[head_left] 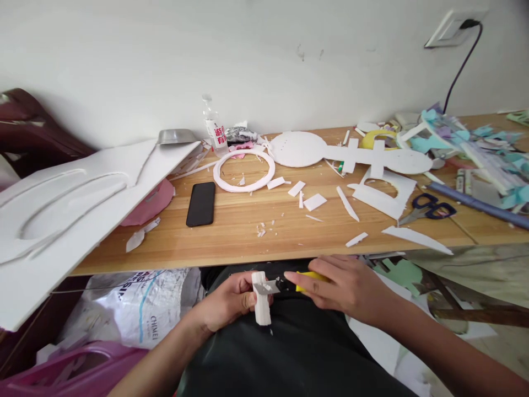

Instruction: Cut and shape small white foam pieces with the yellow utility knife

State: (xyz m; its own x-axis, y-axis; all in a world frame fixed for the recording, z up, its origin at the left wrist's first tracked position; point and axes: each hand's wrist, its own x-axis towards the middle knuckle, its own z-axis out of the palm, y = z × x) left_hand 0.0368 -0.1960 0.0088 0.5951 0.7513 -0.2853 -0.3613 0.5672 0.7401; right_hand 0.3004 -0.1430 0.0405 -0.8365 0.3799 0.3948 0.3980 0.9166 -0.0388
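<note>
Over the dark-clad lap, my left hand (227,300) grips a small white foam block (263,309) held upright, its thumb on the near side. My right hand (351,286) is closed around a yellow and black utility knife (303,281). The knife's blade points left and touches the upper part of the block. Small white crumbs lie around the block.
A wooden table (231,237) holds a black phone (200,204), a white foam ring (243,186), a bottle (215,129), scissors (430,208) and foam scraps. A large foam sheet (70,198) overhangs the left edge. Plastic bags (144,309) lie below.
</note>
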